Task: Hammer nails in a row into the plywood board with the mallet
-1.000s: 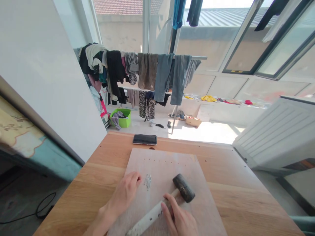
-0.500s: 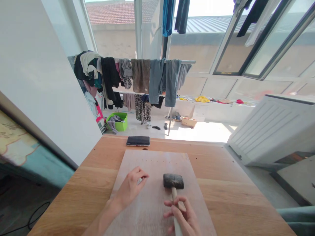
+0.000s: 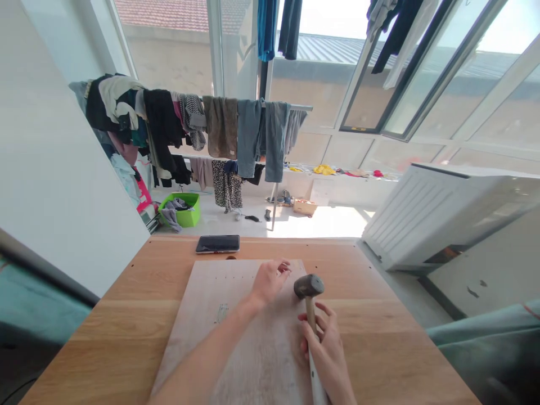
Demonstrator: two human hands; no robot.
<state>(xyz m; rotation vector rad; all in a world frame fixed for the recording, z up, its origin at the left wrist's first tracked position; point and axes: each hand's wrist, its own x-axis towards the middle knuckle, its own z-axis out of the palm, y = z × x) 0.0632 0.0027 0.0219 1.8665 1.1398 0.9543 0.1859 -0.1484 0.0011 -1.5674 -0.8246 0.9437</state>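
A pale wooden board (image 3: 202,360) lies on the table, with a row of small dark dots near its far edge. My left hand (image 3: 269,282) is over the board's far right part, fingers curled in a pinch; whatever is between the fingertips is too small to name. My right hand (image 3: 324,340) is wrapped loosely round the handle of a rubber mallet (image 3: 309,286). The black mallet head is raised at the board's right edge, just right of my left hand. Several thin, nail-like pieces (image 3: 221,313) lie together on the board, left of my left forearm.
A phone (image 3: 217,243) lies near the far edge of the wooden table (image 3: 379,337). Beyond stand a clothes rack (image 3: 301,107) hung with laundry and a green basket (image 3: 192,216). A white cabinet-like unit (image 3: 405,219) is at the right, a white panel (image 3: 54,169) at the left.
My left hand has moved right and away from me, uncovering the nail-like pieces. The mallet has risen and shifted right in my right hand. The view has turned slightly right.
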